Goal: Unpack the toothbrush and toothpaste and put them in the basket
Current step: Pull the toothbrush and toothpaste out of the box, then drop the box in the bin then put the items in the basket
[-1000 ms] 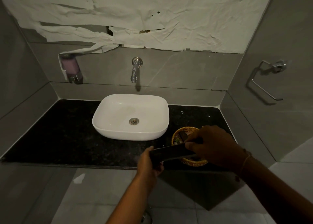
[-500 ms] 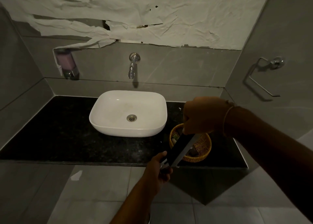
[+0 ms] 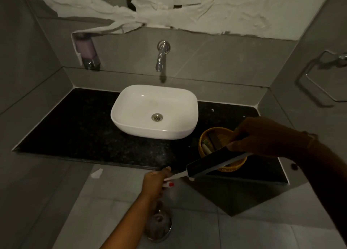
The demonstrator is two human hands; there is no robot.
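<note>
My right hand (image 3: 262,136) grips the upper end of a long black box (image 3: 212,162), tilted down to the left over the counter's front edge. A white toothbrush (image 3: 175,177) sticks out of the box's lower open end. My left hand (image 3: 155,182) is closed on that white end, and a small piece with a red cap (image 3: 170,184) shows at its fingers. The round wicker basket (image 3: 204,136) stands on the black counter behind the box, with a few small items inside; my right hand hides part of it.
A white basin (image 3: 154,111) sits mid-counter under a wall tap (image 3: 161,58). A soap dispenser (image 3: 86,51) hangs at left, a metal towel holder (image 3: 326,75) at right. The black counter (image 3: 75,128) ends at a front edge. A steel bin (image 3: 159,228) stands on the floor below.
The box has swung from near level to slanted, then lowered. My left hand has moved away from the box's lower end, drawing the white toothbrush partly out.
</note>
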